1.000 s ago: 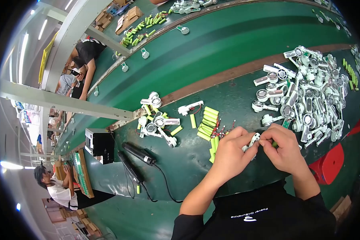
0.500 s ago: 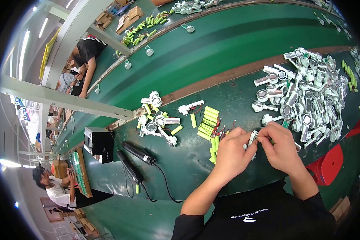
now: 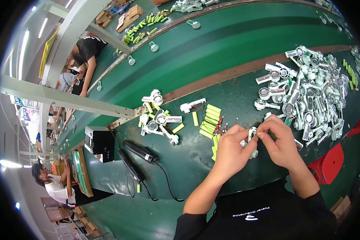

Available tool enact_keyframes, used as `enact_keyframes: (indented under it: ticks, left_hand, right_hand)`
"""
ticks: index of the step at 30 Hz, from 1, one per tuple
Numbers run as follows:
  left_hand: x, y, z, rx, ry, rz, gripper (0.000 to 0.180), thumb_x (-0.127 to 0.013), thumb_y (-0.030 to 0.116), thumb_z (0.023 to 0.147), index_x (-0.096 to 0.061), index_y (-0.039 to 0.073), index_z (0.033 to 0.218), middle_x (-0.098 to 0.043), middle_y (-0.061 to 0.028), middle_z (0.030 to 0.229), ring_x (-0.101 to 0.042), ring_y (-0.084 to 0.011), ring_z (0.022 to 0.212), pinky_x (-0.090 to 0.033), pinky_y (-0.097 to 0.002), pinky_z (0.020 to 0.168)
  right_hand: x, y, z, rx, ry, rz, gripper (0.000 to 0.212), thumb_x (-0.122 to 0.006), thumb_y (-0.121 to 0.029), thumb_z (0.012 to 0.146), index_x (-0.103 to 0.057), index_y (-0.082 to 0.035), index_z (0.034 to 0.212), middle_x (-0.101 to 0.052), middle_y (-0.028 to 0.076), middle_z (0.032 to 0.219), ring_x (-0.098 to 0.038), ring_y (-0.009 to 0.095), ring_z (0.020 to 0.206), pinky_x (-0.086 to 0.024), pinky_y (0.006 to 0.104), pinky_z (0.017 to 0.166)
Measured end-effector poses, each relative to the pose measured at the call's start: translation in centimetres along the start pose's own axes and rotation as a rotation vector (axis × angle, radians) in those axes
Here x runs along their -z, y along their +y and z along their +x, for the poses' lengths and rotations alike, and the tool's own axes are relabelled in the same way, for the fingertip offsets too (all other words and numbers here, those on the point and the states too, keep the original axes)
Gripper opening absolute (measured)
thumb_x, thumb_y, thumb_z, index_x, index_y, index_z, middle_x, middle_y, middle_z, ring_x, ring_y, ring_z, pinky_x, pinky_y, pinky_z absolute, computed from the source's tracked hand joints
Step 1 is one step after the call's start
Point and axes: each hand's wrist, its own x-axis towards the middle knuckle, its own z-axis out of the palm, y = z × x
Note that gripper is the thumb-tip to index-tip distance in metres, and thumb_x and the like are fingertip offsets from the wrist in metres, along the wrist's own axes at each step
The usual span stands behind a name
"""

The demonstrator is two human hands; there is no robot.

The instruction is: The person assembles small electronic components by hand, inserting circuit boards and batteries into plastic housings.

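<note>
My left hand point(image 3: 233, 154) is closed around a small white handheld fan point(image 3: 252, 135), mostly covered by the fingers. Thumb and forefinger of my right hand point(image 3: 279, 142) pinch together at the fan's near side; any small part between them is hidden. Just left of my hands lie several green battery cells point(image 3: 210, 120) with thin red wires. To the right, a large heap of white and grey handheld fans point(image 3: 308, 100) covers the bench. One white fan handle with a red wire point(image 3: 193, 105) rests beyond the cells.
Two black electric screwdrivers point(image 3: 140, 152) with cables lie left on the green bench, beside a black-and-white box point(image 3: 100, 144). More fans and cells point(image 3: 160, 124) sit near a metal post. A green conveyor point(image 3: 212, 52) carries fan parts. A red stool point(image 3: 327, 163) stands at right. Co-workers point(image 3: 56, 184) are at left.
Parts on the conveyor have shifted slightly right and away. My hands stay together at the fan, with small finger movements. The co-worker at lower left has moved their arms.
</note>
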Motion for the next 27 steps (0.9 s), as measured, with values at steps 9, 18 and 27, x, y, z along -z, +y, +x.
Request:
enact_keyframes:
  ticks: [9, 18, 27]
  left_hand:
    - [-0.5, -0.4, 0.1, -0.038, 0.038, 0.075, 0.020, -0.084, 0.011, 0.093, -0.086, 0.006, 0.112, -0.068, -0.0089, 0.087, -0.068, -0.0257, 0.078, -0.053, -0.0388, 0.072]
    - [-0.9, -0.5, -0.1, -0.057, 0.100, 0.125, 0.019, -0.083, 0.011, 0.094, -0.086, 0.006, 0.113, -0.067, -0.0095, 0.085, -0.067, -0.0266, 0.077, -0.053, -0.0391, 0.070]
    - [0.3, -0.2, -0.2, -0.061, 0.232, 0.059, 0.026, -0.090, 0.003, 0.089, -0.085, 0.005, 0.114, -0.075, -0.0088, 0.093, -0.072, -0.0200, 0.082, -0.057, -0.0340, 0.075]
  right_hand:
    - [-0.6, 0.4, 0.0, -0.110, -0.008, 0.069, 0.005, -0.070, 0.006, 0.099, -0.069, 0.002, 0.101, -0.065, 0.011, 0.095, -0.065, 0.024, 0.080, -0.053, 0.0351, 0.072]
    - [-1.6, 1.4, -0.3, -0.157, 0.014, 0.002, 0.006, -0.069, 0.010, 0.101, -0.066, 0.004, 0.101, -0.063, 0.009, 0.096, -0.068, 0.016, 0.084, -0.055, 0.0291, 0.078]
    - [0.1, 1.0, 0.5, -0.155, -0.025, 0.264, 0.028, -0.083, -0.006, 0.098, -0.074, 0.001, 0.123, -0.076, 0.007, 0.102, -0.075, 0.018, 0.091, -0.060, 0.0325, 0.087]
